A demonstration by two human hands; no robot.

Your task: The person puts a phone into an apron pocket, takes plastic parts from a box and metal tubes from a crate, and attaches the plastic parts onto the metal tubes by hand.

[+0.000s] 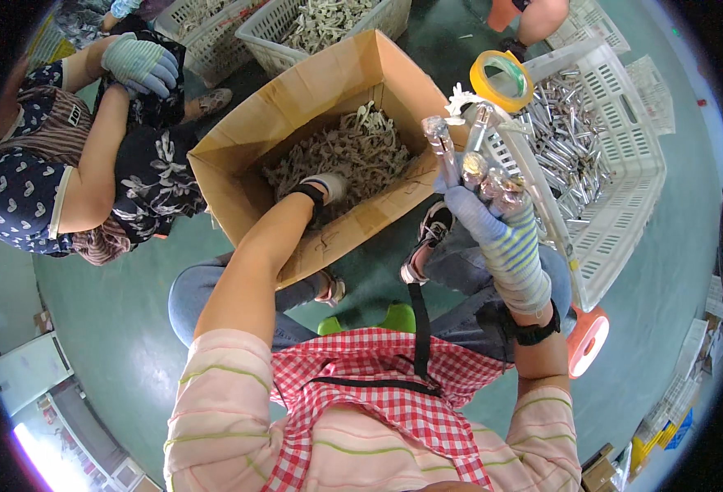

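My left hand [327, 189], in a whitish glove, reaches into a brown cardboard box [251, 111]. Its fingers are hidden behind the wrist and among small grey-white pieces [349, 152], which look like plastic. Over the box's right edge, my right hand [488, 197] is raised beside a white crate. It wears a blue and striped glove, with shiny silvery wrapping about the fingers. Those fingers are bent; whether a slim shiny piece [480, 127] is held or is a wrapped finger is unclear. Small silver metal tubes [566, 135] fill part of the crate [624, 221].
A yellow tape roll [501, 80] rests at the crate's near-left corner. Across the floor, more crates [267, 41] hold pale pieces. A co-worker's gloved hand [140, 64] is at the far left. An orange-red roll [588, 340] lies by my right knee.
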